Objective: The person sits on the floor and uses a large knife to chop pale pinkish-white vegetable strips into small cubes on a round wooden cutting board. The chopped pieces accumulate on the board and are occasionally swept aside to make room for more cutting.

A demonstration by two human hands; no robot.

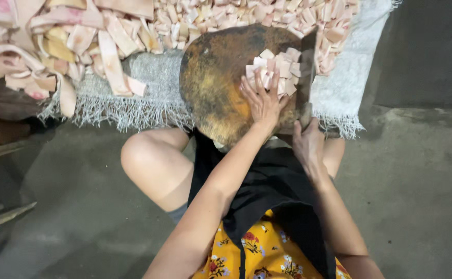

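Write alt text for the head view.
A seated person's left hand presses pale cut pieces on a dark round board, while the right hand grips a cleaver. Strips and more pieces lie on a fringed grey cloth behind.

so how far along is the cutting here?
Done: a big heap of small cut pieces lies on the grey fringed cloth. In hand: the left hand presses a small pile of cubes on the round board, beside the cleaver gripped by the right hand. Left: long uncut strips are stacked at the left.
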